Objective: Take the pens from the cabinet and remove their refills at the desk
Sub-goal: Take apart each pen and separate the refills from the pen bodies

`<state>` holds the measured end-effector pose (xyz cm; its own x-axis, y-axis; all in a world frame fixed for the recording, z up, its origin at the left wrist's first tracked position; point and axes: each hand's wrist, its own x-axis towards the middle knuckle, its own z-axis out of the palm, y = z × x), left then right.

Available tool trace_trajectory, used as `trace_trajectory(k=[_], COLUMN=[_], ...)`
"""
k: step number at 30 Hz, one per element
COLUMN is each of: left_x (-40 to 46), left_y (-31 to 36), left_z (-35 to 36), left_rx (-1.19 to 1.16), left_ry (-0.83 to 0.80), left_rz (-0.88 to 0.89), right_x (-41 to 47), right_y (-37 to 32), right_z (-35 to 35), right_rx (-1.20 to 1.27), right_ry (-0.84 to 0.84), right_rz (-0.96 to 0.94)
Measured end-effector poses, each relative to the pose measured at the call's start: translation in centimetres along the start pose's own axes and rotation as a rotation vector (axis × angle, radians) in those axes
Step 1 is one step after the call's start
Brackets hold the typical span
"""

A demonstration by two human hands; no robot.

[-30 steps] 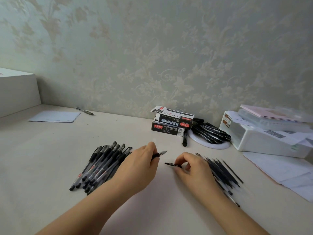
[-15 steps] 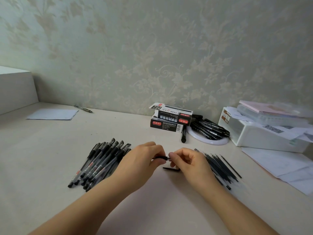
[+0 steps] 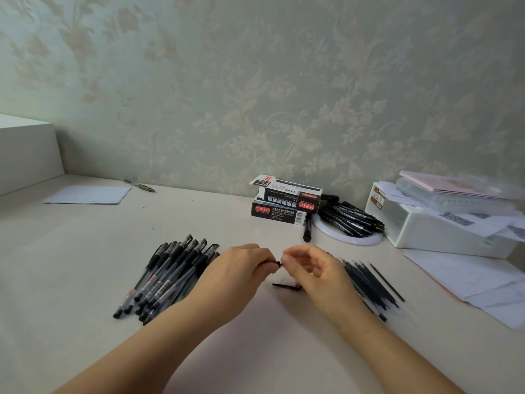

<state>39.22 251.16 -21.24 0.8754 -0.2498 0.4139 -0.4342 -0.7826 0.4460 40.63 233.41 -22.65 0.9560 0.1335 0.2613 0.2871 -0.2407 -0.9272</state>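
The left hand (image 3: 235, 275) and the right hand (image 3: 315, 270) meet over the middle of the counter (image 3: 71, 274), just in front of the stacked pen boxes (image 3: 284, 204). The left fingers (image 3: 264, 261) are curled round a pen (image 3: 277, 263), most of it hidden in the fist, with only its dark tip end showing. The right fingers (image 3: 287, 260) pinch that exposed end. A black pen cap (image 3: 285, 285) lies on the counter below the hands, nearer than the boxes. The pile of capped pens (image 3: 167, 277) lies to the left of the boxes and nearer, partly under the left wrist. The removed refills (image 3: 369, 282) lie fanned out to the right of the right hand. Right beside the boxes, more black pens (image 3: 352, 218) rest on a white round dish (image 3: 349, 240), beside a white plastic box (image 3: 443, 233). Loose papers (image 3: 468, 277) lie in front of that box.
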Motion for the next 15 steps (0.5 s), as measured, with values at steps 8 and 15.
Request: trace_trajectory(k=[8,15], left_x=[0.04,0.07], left_y=[-0.33,-0.34], left_z=[0.13,0.38], left_rx=[-0.013,-0.034], left_ry=[-0.006,-0.013], left_rz=[0.001,0.023], right_x=[0.09,0.17], right_y=[0.01,-0.16], right_z=[-0.43,-0.29], right_rx=[0.006,-0.017], right_ry=[-0.073,0.011], right_rz=[-0.001,0.012])
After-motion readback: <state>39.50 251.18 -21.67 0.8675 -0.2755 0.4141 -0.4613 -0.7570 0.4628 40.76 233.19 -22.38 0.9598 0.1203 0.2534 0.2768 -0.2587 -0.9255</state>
